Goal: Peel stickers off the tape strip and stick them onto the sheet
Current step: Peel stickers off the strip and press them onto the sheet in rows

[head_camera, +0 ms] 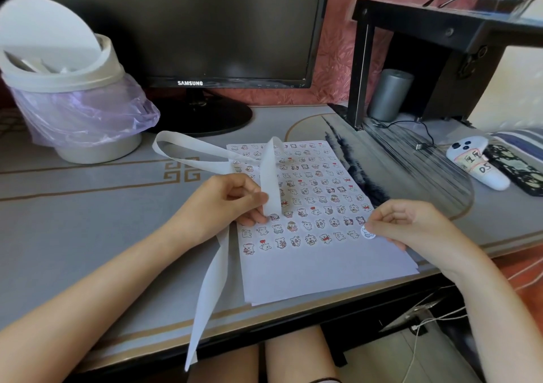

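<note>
A round sticker [368,232] is pinched between the thumb and fingertips of the right hand [411,227], at the right end of the nearest row on the sheet [308,268]. It is judged that the sticker is best lowered one edge first, kept in line with that row and spaced as its neighbours are, then smoothed flat so that no crease is trapped. The tape strip [270,177] is gripped by the curled fingers of the left hand [232,203] over the left part of the sheet; it should be kept lifted clear of the stuck rows.

One strip is seen, looped to the far left and trailing off the desk's near edge. One sheet is counted, and one loose sticker. The stuck stickers fill many rows, and are too small to be counted surely.
</note>
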Motion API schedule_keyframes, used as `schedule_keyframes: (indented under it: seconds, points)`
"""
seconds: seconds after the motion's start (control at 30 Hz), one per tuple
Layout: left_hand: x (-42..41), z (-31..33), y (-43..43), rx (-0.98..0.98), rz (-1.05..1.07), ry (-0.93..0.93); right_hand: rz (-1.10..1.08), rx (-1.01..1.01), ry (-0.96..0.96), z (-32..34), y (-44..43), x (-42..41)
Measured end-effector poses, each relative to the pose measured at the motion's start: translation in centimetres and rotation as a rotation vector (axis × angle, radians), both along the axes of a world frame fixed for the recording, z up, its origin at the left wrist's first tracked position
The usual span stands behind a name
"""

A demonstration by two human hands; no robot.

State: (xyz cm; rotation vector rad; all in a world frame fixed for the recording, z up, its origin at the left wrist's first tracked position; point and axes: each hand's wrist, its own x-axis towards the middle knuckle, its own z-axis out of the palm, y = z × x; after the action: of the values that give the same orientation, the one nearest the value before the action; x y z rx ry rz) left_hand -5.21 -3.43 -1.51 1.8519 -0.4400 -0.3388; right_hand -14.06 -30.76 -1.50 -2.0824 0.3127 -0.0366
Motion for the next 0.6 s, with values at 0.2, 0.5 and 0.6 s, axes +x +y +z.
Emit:
schedule_keyframes:
  seconds: [0.2, 0.5, 0.6]
  points:
    - [-0.03, 0.06, 0.01, -0.001, 0.001, -0.007, -0.008, -0.032, -0.004, -0.39, -0.11, 0.21]
    - [0.04, 0.02, 0.04, 0.001, -0.004, -0.007, -0.001, -0.04, -0.018, -0.56, -0.12, 0.2]
    - [0.01, 0.01, 0.05, 0.004, -0.006, -0.009, -0.007, -0.06, -0.039, -0.62, 0.01, 0.23]
